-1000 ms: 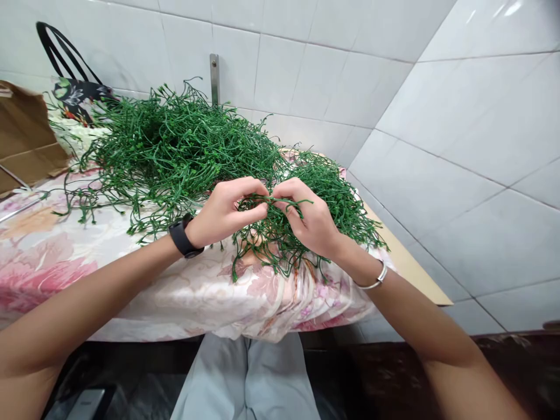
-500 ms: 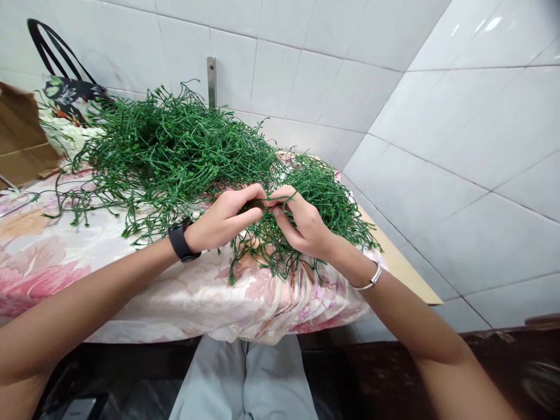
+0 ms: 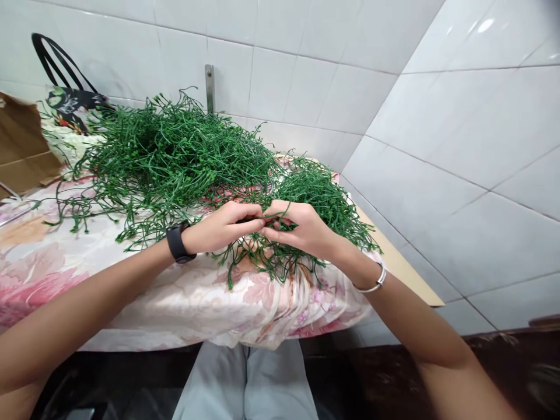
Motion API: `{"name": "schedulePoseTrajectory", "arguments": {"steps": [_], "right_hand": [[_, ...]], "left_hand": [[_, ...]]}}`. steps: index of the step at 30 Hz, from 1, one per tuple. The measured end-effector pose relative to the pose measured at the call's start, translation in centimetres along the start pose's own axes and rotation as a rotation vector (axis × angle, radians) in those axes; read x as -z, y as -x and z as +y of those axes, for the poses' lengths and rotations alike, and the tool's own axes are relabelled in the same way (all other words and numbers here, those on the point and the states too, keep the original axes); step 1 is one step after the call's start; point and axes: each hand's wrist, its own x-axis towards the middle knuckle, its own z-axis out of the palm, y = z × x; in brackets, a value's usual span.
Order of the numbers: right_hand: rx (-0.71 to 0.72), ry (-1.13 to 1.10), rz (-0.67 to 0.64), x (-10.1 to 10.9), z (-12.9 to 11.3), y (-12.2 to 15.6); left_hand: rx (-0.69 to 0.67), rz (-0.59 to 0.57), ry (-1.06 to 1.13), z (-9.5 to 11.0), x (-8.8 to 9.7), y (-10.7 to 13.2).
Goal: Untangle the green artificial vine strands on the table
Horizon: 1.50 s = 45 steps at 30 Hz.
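Note:
Fingertips meeting, my left hand [image 3: 227,224] and my right hand [image 3: 301,227] both pinch a thin green artificial stem [image 3: 280,213] over the front of the table. Part of the stem shows above the right fingers; the rest is hidden by the hands. Just behind and to the right lies a smaller heap of green plastic stems [image 3: 324,195], some spilling forward below my hands. A larger heap of the same stems [image 3: 175,151] spreads behind my left hand, with small buds on the tips.
A floral tablecloth [image 3: 175,309] covers the table, bunched at its front edge. Cardboard [image 3: 26,146], white flowers [image 3: 74,146] and a black floral bag [image 3: 70,105] are at the left. Tiled walls [image 3: 437,146] rise behind and at the right, near a bare board edge [image 3: 406,268].
Both hands have moved slightly lower in view and closer together, the right fingers now overlapping the left fingertips. The pinched stem is more covered. The heaps look the same.

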Motion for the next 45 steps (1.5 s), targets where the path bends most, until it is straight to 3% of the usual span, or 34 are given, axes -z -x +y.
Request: {"name": "schedulePoseTrajectory", "arguments": {"steps": [3,8,11,19,26,35,45], "right_hand": [[-0.015,-0.058,-0.036,0.6,-0.3,0.0],[-0.210,-0.356,-0.235,1.4,-0.8,0.1],[-0.251,-0.475,-0.252,1.4,-0.9,0.2],[-0.175,-0.726,-0.281,0.9,-1.4,0.2],[-0.142,-0.762,-0.266,0.2,-1.3,0.2],[-0.087,-0.964,-0.252,-0.6,-1.1,0.4],[-0.044,-0.957,-0.325,0.0,-0.8,0.6]], "left_hand": [[0.026,-0.061,0.098,0.3,0.2,0.1],[0.079,-0.222,0.331,0.6,0.2,0.2],[0.085,-0.264,0.446,0.9,-0.1,0.3],[0.046,-0.287,0.419,1.5,-0.3,0.7],[0.020,-0.316,0.421,1.4,-0.3,0.7],[0.037,-0.346,0.489,1.5,-0.3,0.9],[-0.026,-0.374,0.430,1.8,0.3,1.2]]}}
